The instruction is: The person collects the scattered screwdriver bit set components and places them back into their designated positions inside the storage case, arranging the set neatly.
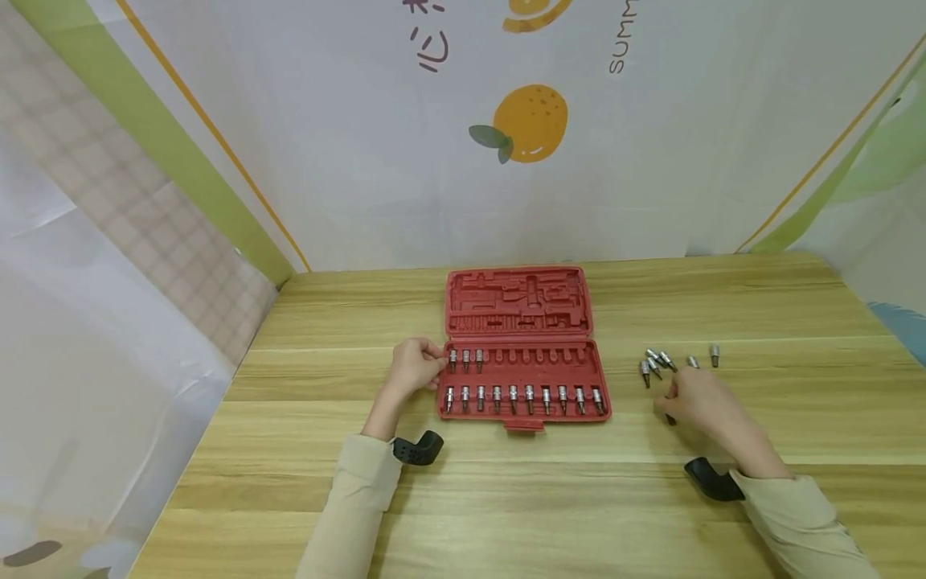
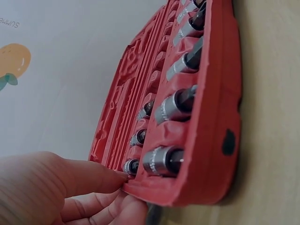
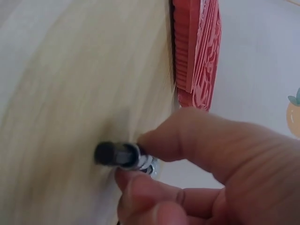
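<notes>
right hand (image 1: pixel 696 400) pinches a bit (image 3: pixel 123 155) between thumb and fingers (image 3: pixel 140 187), just off the worktop (image 1: pixel 506 498). left hand (image 1: pixel 414 366) grips the case (image 1: pixel 522 378) edge, apparently steadying it. seat the bit squarely, shank down.

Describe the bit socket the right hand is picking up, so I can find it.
Right of the red case on the wooden table lies a cluster of loose bit sockets. Yours is the one pinched in the right hand, nearer than the cluster.

A staged recording booth rather than a lived-in room: a wooden table (image 1: pixel 506 482) stands enclosed by printed fabric backdrops (image 1: pixel 362 145) showing cartoon oranges (image 1: pixel 531 123).
</notes>
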